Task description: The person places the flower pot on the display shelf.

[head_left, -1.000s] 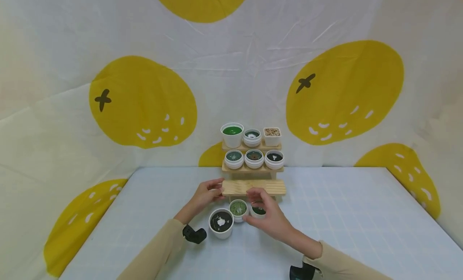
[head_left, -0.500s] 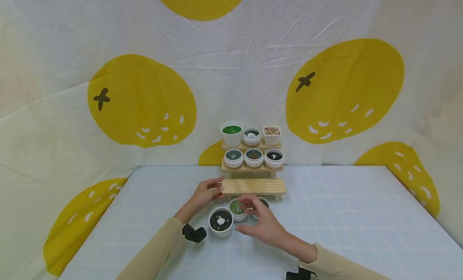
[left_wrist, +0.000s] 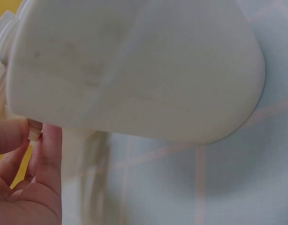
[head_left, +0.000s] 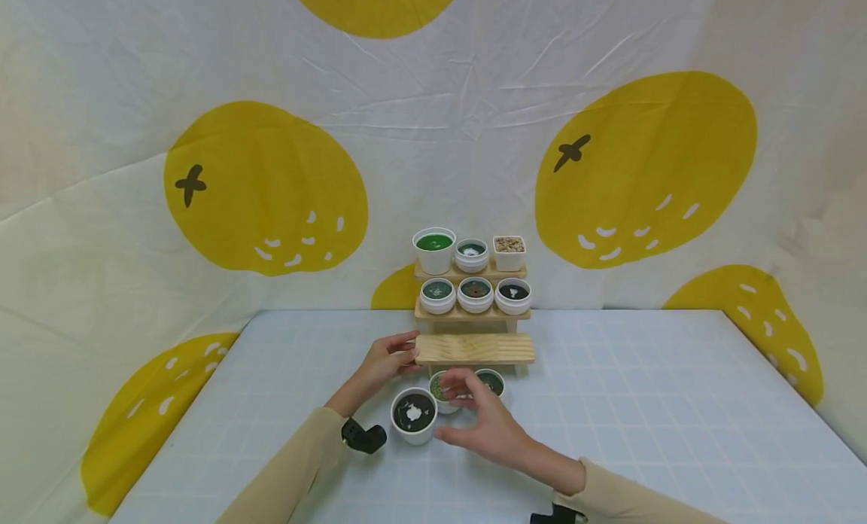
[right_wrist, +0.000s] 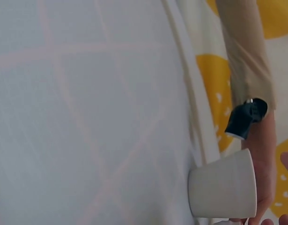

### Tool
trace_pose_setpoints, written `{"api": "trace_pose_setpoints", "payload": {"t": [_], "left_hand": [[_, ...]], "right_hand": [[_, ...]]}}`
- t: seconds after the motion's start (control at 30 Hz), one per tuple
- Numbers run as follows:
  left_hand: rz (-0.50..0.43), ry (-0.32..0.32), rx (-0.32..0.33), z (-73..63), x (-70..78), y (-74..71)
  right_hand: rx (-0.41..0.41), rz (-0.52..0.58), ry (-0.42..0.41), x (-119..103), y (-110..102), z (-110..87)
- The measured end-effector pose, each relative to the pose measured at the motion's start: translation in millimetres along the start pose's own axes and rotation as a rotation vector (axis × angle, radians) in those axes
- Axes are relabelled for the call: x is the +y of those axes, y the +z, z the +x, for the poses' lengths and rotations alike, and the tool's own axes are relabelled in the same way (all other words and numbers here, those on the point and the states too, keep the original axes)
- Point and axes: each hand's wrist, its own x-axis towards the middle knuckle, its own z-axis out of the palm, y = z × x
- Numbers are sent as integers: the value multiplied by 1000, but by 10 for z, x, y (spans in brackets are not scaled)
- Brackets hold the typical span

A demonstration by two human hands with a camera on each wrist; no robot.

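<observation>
My left hand (head_left: 381,364) pinches the left end of the bottom step of a wooden tiered stand (head_left: 474,348). In the left wrist view, its thumb and fingers meet at the wood's edge (left_wrist: 35,130). My right hand (head_left: 489,426) is raised over the front pots, thumb and fingers spread apart with nothing between them. Just left of its thumb stands a larger white pot (head_left: 415,416) with a black top bearing a white patch. Behind are a small pot with speckled green filling (head_left: 436,385), partly covered by my right fingers, and a dark green one (head_left: 491,382).
The stand's middle step carries three round white pots (head_left: 476,298). On the top step are a bright green-filled cup (head_left: 434,251), a small round pot (head_left: 472,256) and a square pot of tan grains (head_left: 509,253). A pale blue checked cloth (head_left: 643,403) covers the table.
My right hand has moved from the stand's front edge toward me and slightly left, baring the dark green pot and partly covering the speckled green one. The left hand keeps its hold.
</observation>
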Motion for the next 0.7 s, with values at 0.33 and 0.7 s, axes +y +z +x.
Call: {"api": "trace_pose_setpoints", "payload": {"t": [0.33, 0.7], "left_hand": [[10, -3, 2, 30, -29, -8], [0, 3, 1, 18, -8, -2]], "right_hand": [[8, 7, 19, 60, 58, 2], [2, 9, 56, 74, 119, 22]]}}
